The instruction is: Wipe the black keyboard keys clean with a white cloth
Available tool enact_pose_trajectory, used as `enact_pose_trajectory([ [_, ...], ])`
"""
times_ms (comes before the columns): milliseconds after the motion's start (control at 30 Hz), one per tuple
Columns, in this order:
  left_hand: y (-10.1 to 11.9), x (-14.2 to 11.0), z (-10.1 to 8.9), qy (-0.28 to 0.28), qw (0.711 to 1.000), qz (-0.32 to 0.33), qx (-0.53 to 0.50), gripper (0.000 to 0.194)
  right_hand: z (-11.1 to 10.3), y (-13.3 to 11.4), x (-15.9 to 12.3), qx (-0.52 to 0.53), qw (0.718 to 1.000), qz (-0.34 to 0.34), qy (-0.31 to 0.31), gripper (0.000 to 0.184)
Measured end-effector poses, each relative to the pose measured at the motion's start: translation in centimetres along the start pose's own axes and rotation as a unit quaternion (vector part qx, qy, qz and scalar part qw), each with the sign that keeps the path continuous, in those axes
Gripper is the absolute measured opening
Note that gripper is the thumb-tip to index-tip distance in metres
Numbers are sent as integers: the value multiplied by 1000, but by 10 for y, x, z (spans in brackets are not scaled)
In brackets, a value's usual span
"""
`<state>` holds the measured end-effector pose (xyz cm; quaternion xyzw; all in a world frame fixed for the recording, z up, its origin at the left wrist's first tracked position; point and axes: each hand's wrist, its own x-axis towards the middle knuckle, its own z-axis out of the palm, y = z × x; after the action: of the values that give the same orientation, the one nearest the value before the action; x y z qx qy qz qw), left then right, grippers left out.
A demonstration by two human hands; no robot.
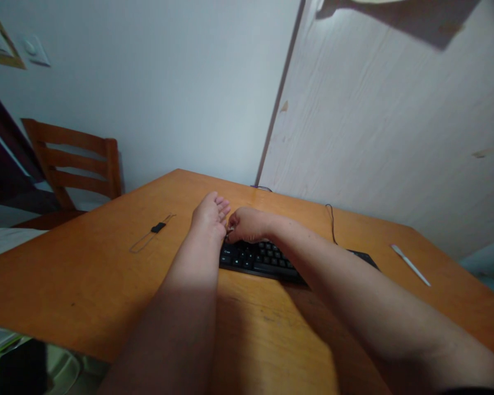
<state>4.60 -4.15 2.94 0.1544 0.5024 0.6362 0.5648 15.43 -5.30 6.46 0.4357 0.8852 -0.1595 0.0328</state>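
Note:
A black keyboard lies across the table, partly covered by my right forearm. My right hand bends over its left end, fingertips pinched around something small and dark that I cannot make out. Just beside it, my left hand is at the keyboard's left corner, its fingers loosely curled and slightly apart toward the right hand. No object shows in the left hand, though part of its palm is hidden. To the left on the table is a thin wire puller with a black middle grip.
A white-handled brush rests on the wooden table at the right. Behind the keyboard, a dark cable runs toward the wall. A wooden chair stands at the far left.

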Motion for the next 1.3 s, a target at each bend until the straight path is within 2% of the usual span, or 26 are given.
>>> enact_pose_trajectory([
  [67, 1, -2, 0, -2, 1000, -1, -1, 25, 0, 3, 1, -29, 999, -19, -9, 15],
  [167, 2, -5, 1, 1, 1000, -6, -3, 23, 3, 8, 4, -50, 999, -2, 10, 15],
  [267, 3, -7, 2, -1, 1000, -7, -5, 24, 6, 12, 6, 3, 999, 43, 16, 13],
  [400, 3, -7, 2, -9, 1000, -7, -8, 25, 5, 12, 7, 99, 989, 107, -27, 12],
  [667, 3, -5, 3, 8, 1000, -5, -25, 23, 4, 0, 18, 88, 985, 144, -17, 12],
  [1000, 3, -4, 1, 1, 1000, -1, -20, 22, 3, -7, 12, 21, 993, 114, 5, 15],
  [1300, 2, -6, 2, -2, 1000, -1, -3, 24, 7, 9, 7, -12, 992, 127, 13, 21],
])
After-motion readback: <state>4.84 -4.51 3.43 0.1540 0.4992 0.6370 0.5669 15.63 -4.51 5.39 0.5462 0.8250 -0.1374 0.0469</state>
